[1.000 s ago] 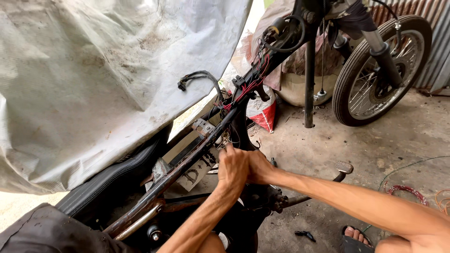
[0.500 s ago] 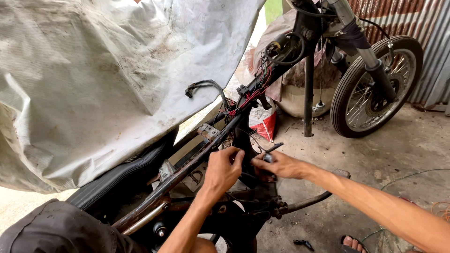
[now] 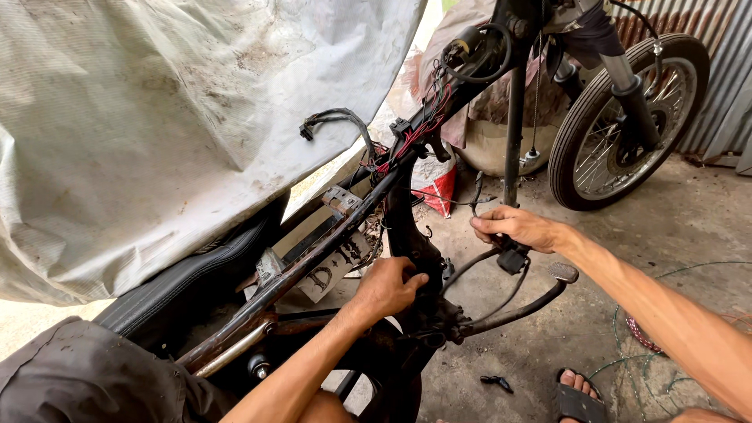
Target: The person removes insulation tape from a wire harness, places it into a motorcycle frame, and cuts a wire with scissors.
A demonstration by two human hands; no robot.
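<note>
A stripped motorcycle frame (image 3: 345, 227) runs diagonally from lower left up to the steering head, with red and black wiring (image 3: 411, 137) along it. My left hand (image 3: 388, 286) grips the dark engine block (image 3: 415, 258) under the frame tube. My right hand (image 3: 517, 227) is out to the right, pinching a black cable with a small black connector (image 3: 513, 258) hanging below the fingers. A bent kick lever (image 3: 525, 305) with a flat pedal sticks out just beneath that hand.
A dirty white tarp (image 3: 172, 117) covers the left side. The front wheel (image 3: 627, 117) stands at upper right before a corrugated metal wall (image 3: 721, 70). A black seat (image 3: 188, 278) lies at lower left. My sandalled foot (image 3: 580, 395) and a small black part (image 3: 497, 382) rest on the concrete floor.
My right hand has drawn away from the engine to the right and up, pulling the black cable out with it. My left hand stays on the engine block.
</note>
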